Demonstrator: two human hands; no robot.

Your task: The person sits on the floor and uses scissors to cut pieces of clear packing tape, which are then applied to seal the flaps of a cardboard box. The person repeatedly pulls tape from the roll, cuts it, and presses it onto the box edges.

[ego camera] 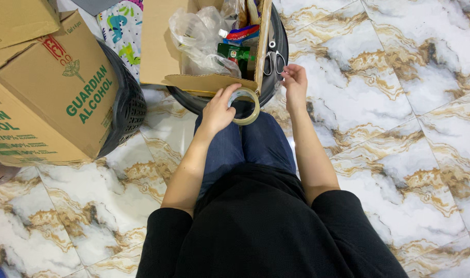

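Note:
My left hand (217, 110) grips a roll of clear packing tape (246, 105) just above my knees, in front of an open cardboard box (160, 46). My right hand (295, 82) is raised beside the box's right wall, fingers pinched together as if on the tape's loose end, which is too thin to see. A pair of scissors (274, 61) hangs on the box's right side, close to my right hand. Inside the box lie clear plastic bags (196, 33) and coloured packets (235, 44).
The box rests on a round black stool or basket (279, 38). At left, a big printed cardboard carton (49, 98) leans on a black basket (127, 108). A dinosaur-print cloth (122, 25) lies behind. The floor is marble tile (389, 128).

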